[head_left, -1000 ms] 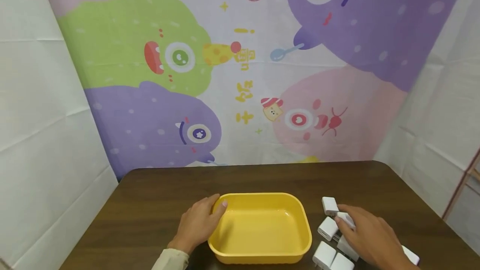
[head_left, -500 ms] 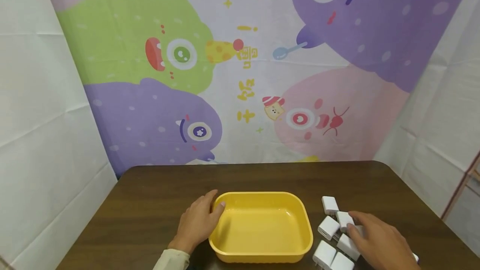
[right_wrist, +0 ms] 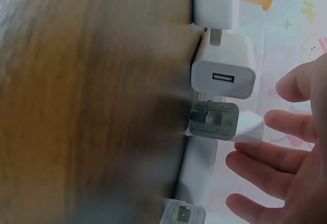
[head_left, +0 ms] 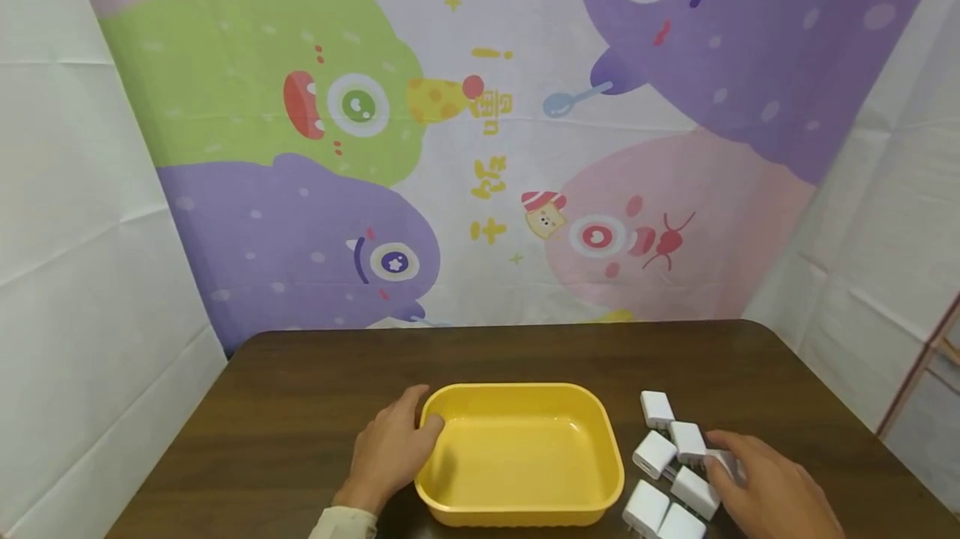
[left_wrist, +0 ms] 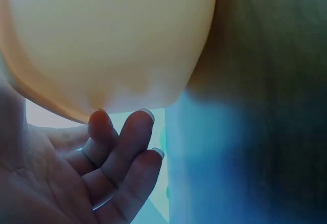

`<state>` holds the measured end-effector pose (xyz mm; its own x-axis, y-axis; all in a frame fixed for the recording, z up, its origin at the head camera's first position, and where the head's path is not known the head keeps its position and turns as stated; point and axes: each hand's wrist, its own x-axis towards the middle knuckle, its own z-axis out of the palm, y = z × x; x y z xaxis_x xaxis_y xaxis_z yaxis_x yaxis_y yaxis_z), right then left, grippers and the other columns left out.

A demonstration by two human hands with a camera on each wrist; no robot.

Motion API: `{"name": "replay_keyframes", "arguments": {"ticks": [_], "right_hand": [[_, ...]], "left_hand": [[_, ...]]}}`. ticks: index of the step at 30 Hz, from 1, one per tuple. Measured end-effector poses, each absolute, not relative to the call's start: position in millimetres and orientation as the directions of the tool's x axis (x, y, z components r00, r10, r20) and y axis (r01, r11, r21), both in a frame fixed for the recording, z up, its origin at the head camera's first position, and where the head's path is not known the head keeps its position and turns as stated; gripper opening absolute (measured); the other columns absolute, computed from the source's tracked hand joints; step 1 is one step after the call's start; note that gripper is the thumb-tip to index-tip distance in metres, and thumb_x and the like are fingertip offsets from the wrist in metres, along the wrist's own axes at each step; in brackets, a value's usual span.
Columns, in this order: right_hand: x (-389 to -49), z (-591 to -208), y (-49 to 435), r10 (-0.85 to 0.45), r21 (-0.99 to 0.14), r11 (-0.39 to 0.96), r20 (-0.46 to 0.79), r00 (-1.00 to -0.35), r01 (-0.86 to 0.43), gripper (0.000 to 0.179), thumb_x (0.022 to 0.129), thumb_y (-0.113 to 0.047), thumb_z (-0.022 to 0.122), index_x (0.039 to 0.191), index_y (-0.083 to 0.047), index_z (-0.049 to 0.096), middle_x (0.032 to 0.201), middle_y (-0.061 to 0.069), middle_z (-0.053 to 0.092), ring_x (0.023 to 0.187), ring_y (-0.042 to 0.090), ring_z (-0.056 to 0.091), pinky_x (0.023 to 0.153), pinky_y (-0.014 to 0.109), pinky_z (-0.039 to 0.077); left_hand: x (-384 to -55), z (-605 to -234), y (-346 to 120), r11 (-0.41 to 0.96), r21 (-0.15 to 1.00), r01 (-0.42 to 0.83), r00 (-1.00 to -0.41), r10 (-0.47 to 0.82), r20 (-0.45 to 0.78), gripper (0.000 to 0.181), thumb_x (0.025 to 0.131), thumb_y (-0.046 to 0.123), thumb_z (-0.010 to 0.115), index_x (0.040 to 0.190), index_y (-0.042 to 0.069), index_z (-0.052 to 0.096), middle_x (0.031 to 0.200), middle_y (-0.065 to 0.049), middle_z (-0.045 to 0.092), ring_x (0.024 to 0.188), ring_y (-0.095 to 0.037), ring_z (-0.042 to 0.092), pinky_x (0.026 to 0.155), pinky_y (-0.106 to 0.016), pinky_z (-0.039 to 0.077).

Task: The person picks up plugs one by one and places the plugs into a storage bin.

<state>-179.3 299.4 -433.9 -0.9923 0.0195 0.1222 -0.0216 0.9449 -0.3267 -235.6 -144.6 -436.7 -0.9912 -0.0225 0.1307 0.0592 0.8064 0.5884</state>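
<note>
A yellow plastic tray (head_left: 525,516) sits on the table, and my left hand (head_left: 390,449) grips its left side, thumb over the rim and fingers outside. The left wrist view shows curled fingertips against the tray wall (left_wrist: 112,45). To the right of the tray lie several white USB plug chargers (head_left: 687,441). My right hand (head_left: 776,491) is at the right of this group, thumb and index finger on either side of one charger (head_left: 729,464). In the right wrist view its fingers are spread, with fingertips right at a charger (right_wrist: 214,119) whose prongs face the camera.
The dark wooden table (head_left: 322,372) has rounded far corners. A cartoon-printed cloth (head_left: 487,272) hangs behind it, with plain white cloth (head_left: 90,272) at the left. Some chargers lie close to the table's near side.
My right hand has shifted right and slightly nearer, off one charger and over to another that was beneath it. The left hand stays on the tray. The view has moved slightly.
</note>
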Motion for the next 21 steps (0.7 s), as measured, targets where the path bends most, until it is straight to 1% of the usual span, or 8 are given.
{"name": "replay_keyframes", "arguments": {"ticks": [3,6,10,13,15,17,21], "right_hand": [[-179,-437,302,0.017,-0.321,0.946,0.138,-0.99,-0.029,0.051,0.096,-0.049,0.059,0.13,-0.012,0.065,0.13,0.018,0.062,0.108,0.049,0.06,0.077,0.065,0.046],[-180,-439,305,0.019,-0.319,0.947,0.135,-0.991,-0.026,0.05,0.096,-0.048,0.06,0.13,-0.012,0.065,0.129,0.018,0.062,0.107,0.05,0.06,0.076,0.065,0.046],[-181,-442,304,0.011,-0.31,0.95,0.173,-0.985,-0.044,0.045,0.095,-0.044,0.063,0.127,-0.013,0.067,0.126,0.018,0.063,0.104,0.05,0.061,0.074,0.064,0.046],[-180,-443,302,0.0,-0.294,0.953,0.235,-0.972,-0.071,0.041,0.093,-0.04,0.067,0.124,-0.013,0.069,0.124,0.018,0.064,0.101,0.048,0.062,0.073,0.064,0.047],[-179,-443,303,-0.006,-0.288,0.954,0.252,-0.968,-0.081,0.04,0.092,-0.039,0.068,0.122,-0.012,0.07,0.122,0.019,0.064,0.1,0.047,0.063,0.073,0.063,0.047],[-180,-443,304,-0.002,-0.283,0.956,0.243,-0.97,-0.073,0.04,0.091,-0.039,0.068,0.121,-0.012,0.071,0.121,0.019,0.065,0.099,0.047,0.064,0.072,0.063,0.047],[-183,-440,309,0.026,-0.279,0.96,0.157,-0.987,-0.019,0.044,0.092,-0.041,0.066,0.122,-0.01,0.069,0.12,0.022,0.064,0.097,0.048,0.063,0.069,0.063,0.047]], "left_hand": [[-233,-437,-145,0.811,0.582,0.049,-0.993,-0.02,0.113,0.05,0.096,0.039,0.055,0.141,0.016,0.056,0.112,-0.003,0.07,0.081,-0.016,0.063,0.071,-0.048,0.048],[-231,-438,-144,0.81,0.586,0.024,-0.996,-0.028,0.079,0.051,0.096,0.04,0.054,0.141,0.017,0.055,0.111,-0.003,0.071,0.074,-0.013,0.06,0.068,-0.046,0.048],[-226,-440,-147,0.807,0.59,-0.007,-0.997,-0.05,0.056,0.05,0.097,0.041,0.051,0.142,0.018,0.054,0.109,-0.001,0.071,0.073,-0.012,0.058,0.069,-0.045,0.046],[-221,-442,-147,0.794,0.607,-0.03,-0.997,-0.067,0.039,0.048,0.099,0.04,0.049,0.141,0.02,0.054,0.1,0.001,0.07,0.071,-0.013,0.057,0.068,-0.044,0.045],[-218,-444,-147,0.779,0.625,-0.055,-0.996,-0.088,0.023,0.046,0.099,0.039,0.047,0.141,0.021,0.055,0.091,0.004,0.068,0.068,-0.013,0.056,0.067,-0.043,0.044],[-217,-445,-146,0.766,0.64,-0.067,-0.994,-0.106,0.023,0.046,0.099,0.037,0.046,0.141,0.022,0.055,0.086,0.006,0.067,0.067,-0.012,0.055,0.066,-0.042,0.043],[-218,-446,-142,0.753,0.655,-0.063,-0.99,-0.128,0.052,0.046,0.098,0.035,0.047,0.142,0.022,0.055,0.085,0.007,0.066,0.068,-0.011,0.055,0.067,-0.042,0.043]]}}
